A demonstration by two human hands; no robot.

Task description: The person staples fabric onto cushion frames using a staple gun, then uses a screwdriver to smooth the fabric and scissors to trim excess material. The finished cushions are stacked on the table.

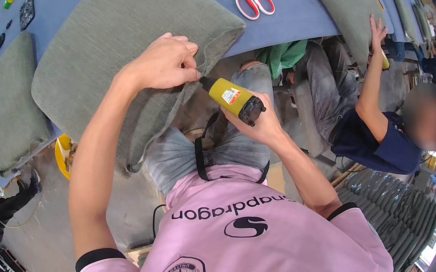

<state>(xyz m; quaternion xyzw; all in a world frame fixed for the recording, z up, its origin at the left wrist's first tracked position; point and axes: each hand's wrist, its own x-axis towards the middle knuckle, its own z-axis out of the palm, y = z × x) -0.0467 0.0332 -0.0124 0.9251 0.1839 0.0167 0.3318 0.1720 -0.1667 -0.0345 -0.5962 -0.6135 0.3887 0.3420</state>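
A large grey-green fabric cushion (127, 41) lies over the table edge in front of me, its loose cover edge hanging toward my lap. My left hand (168, 63) is closed on the cushion's cover near its right-hand corner, thumb and fingers pinching the cloth. In my right hand (259, 123) is a yellow-and-black hand-held power tool (230, 96), gripped from below. The tool's dark front end points up and left, close to the fabric edge beside my left thumb; whether it touches the cloth I cannot tell.
Red-and-white scissors (253, 0) lie on the blue table (283, 27) beyond the cushion. Another cushion (14, 106) is at the left, and one more (342, 0) at the right, where a co-worker's hand (377, 31) rests. A yellow ring-shaped object (63, 156) hangs below the left table edge.
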